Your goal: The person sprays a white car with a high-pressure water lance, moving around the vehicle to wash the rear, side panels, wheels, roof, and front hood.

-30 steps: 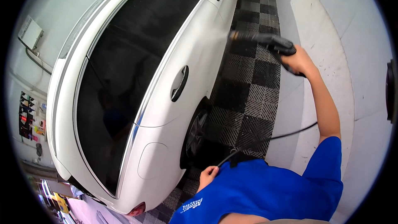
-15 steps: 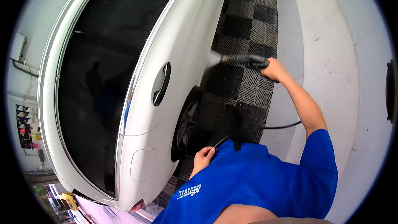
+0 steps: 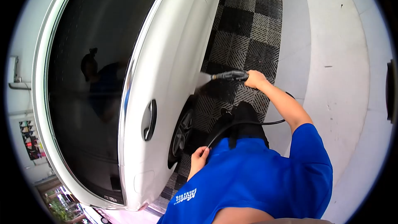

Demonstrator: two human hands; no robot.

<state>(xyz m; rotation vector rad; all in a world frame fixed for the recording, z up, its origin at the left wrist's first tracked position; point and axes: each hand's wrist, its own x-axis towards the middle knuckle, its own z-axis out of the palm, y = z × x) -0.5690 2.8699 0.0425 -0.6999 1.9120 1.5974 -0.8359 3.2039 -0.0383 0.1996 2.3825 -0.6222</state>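
My right hand (image 3: pixel 256 79) is closed around the grip of a black pressure washer gun (image 3: pixel 230 76). A whitish spray (image 3: pixel 202 79) leaves its nozzle toward the lower side of a white car (image 3: pixel 172 54). A black hose (image 3: pixel 244 122) curves from behind my right forearm, across my front, to my left hand (image 3: pixel 200 157). The fingers of my left hand are closed on that hose near my waist. On the car, a black door handle (image 3: pixel 150 120) and a rear wheel (image 3: pixel 181 135) lie left of the gun. My reflection shows in the dark side window (image 3: pixel 95 79).
Black and grey grated tiles (image 3: pixel 232 37) cover the floor beside the car. A pale wall (image 3: pixel 336 58) runs along my right. Small coloured items hang on a rack (image 3: pixel 31 139) beyond the car at far left. Another vehicle (image 3: pixel 96 215) shows at the lower left.
The gun and my right hand have shifted left and slightly down in view, still spraying. The car's door handle and wheel appear lower. My left hand stays on the hose.
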